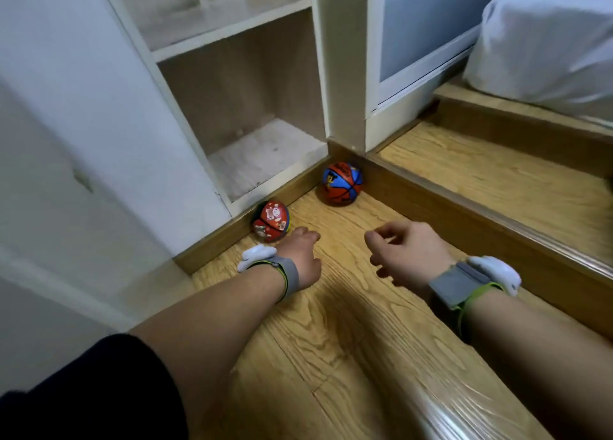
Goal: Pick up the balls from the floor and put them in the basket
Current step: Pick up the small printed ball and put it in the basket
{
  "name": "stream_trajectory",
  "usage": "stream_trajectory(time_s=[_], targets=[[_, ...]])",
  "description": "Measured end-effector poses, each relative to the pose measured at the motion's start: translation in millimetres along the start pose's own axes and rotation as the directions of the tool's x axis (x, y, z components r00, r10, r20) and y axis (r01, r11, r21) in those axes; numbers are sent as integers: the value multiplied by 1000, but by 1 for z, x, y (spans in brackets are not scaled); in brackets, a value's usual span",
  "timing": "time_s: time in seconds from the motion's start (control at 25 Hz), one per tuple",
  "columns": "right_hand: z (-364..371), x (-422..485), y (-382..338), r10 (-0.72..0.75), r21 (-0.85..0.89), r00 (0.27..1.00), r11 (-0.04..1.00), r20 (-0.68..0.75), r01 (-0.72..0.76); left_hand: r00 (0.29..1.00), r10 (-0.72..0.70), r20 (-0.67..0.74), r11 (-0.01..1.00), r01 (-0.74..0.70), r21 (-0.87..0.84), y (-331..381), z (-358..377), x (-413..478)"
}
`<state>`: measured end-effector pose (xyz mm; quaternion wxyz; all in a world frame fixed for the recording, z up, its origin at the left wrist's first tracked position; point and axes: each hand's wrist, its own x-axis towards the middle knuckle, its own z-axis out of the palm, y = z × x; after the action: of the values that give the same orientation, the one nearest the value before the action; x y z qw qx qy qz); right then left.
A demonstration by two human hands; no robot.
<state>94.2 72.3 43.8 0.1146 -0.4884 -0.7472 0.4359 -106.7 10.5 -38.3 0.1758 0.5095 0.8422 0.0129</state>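
Red ball (271, 221) lay just beyond the left hand (300, 257), its fingers curled and empty; cupping from above seemed wisest.

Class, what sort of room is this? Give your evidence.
Probably a bedroom: white bedding on a raised wooden platform, beside an open white wardrobe, with toy balls on the floor.

Single head-worn view, angled forward and down, close over wooden floor (331, 323), facing shelf corner (252, 108)
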Motion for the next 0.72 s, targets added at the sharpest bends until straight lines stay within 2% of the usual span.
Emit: stream_trajectory(time_s=[0.12,0.28,0.4,0.56,0.6,0.72], targets=[[25,6,0,105,104,990,988,94,-115,993,-120,13,992,119,51,-46,11,30],[42,9,-8,180,234,971,948,158,-214,985,-173,5,972,170,161,-78,12,73],[53,17,-11,231,259,943,921,241,-292,976,-216,6,948,208,242,-100,19,107],[53,25,-6,325,317,906,859,271,-403,976,-217,-1,955,213,207,-122,28,129],[56,28,-3,352,328,898,843,263,-426,978,-204,-32,963,207,174,-126,30,132],[68,31,4,372,342,895,831,245,-439,938,-95,-333,976,154,154,-131,24,130]])
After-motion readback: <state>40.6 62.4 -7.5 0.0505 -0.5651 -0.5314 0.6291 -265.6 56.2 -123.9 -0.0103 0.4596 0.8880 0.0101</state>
